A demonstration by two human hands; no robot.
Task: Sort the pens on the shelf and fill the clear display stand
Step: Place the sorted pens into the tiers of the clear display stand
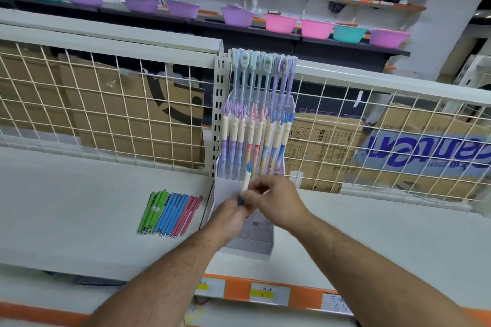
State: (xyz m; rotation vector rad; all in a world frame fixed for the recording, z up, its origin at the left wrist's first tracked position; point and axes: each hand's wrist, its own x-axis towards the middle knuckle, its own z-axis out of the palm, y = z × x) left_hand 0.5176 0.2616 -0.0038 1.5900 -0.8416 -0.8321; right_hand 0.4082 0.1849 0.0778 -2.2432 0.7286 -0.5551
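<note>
A clear tiered display stand [249,244] sits on the white shelf [79,207] at centre. Its back rows hold several tall pastel pens [261,79] and several cream-capped pens [252,135]. Both hands meet over the stand's lower front tiers. My left hand [231,214] and my right hand [276,199] together pinch one cream pen with a blue tuft [247,179], held upright. Left of the stand, a row of green, blue and pink pens [170,212] lies flat on the shelf.
A white wire grid [106,114] backs the shelf, with cardboard boxes [332,151] behind it. Plastic bowls [236,17] line a dark shelf farther back. Orange price strips [268,295] run along the front edge.
</note>
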